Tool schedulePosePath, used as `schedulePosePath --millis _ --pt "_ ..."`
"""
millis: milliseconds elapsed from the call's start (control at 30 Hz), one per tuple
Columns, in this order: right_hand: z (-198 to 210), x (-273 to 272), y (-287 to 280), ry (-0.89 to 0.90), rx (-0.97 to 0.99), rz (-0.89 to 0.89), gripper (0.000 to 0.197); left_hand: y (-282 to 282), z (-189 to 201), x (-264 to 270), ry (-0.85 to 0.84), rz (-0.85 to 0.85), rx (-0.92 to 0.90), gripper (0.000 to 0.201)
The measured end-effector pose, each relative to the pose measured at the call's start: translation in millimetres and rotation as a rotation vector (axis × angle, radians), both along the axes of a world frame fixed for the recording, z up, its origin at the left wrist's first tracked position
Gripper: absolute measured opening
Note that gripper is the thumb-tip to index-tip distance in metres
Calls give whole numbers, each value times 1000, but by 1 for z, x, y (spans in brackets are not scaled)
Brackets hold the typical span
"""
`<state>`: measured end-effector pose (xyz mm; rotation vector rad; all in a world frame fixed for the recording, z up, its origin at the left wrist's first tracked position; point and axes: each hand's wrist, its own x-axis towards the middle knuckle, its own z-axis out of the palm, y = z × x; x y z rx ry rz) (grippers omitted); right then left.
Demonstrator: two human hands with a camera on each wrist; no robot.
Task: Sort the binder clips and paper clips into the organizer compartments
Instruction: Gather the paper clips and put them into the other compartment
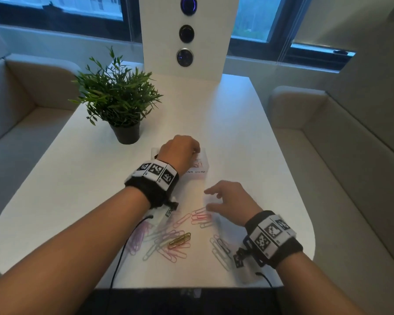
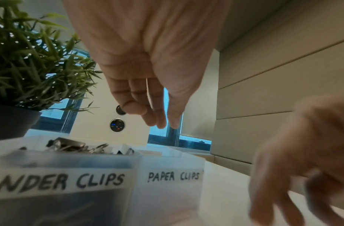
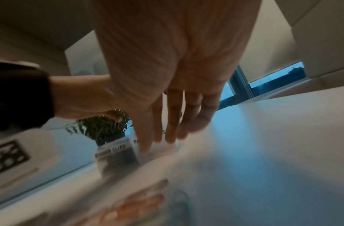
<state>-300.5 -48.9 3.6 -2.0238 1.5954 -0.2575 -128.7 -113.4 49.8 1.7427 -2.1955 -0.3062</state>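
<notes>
Your left hand (image 1: 179, 153) hovers above the organizer (image 2: 171, 166), fingers (image 2: 153, 113) drooping together, holding nothing, directly over the compartment labelled paper clips. Your right hand (image 1: 230, 202) spreads its fingers wide, empty, fingertips just above the loose paper clips (image 1: 168, 237) on the table (image 1: 248, 142).

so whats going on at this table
A person is sorting clips into a small clear organizer labelled for binder clips and paper clips. The left hand hovers over it, fingers hanging loose, nothing visible in them. The right hand reaches toward the coloured paper clips scattered on the table. Binder clips already sit in their compartment.
</notes>
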Motion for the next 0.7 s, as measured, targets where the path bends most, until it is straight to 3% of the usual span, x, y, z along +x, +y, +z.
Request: schedulePosePath --millis 67,167,267,367,700 --pt "-5 -3 8 31 54 75 48 15 -6 0 -19 -39 -3 18" --pt "-10 2 13 81 42 110 48 53 -24 5 -91 -122 153 21" --pt "-17 9 15 96 -3 103 34 85 -41 12 -313 -129 228 26" --pt "-19 16 14 70 -14 40 12 99 -49 14 -385 -86 232 21" --pt "-20 20 14 -1 -10 3 8 91 -65 17 -232 -33 258 16"
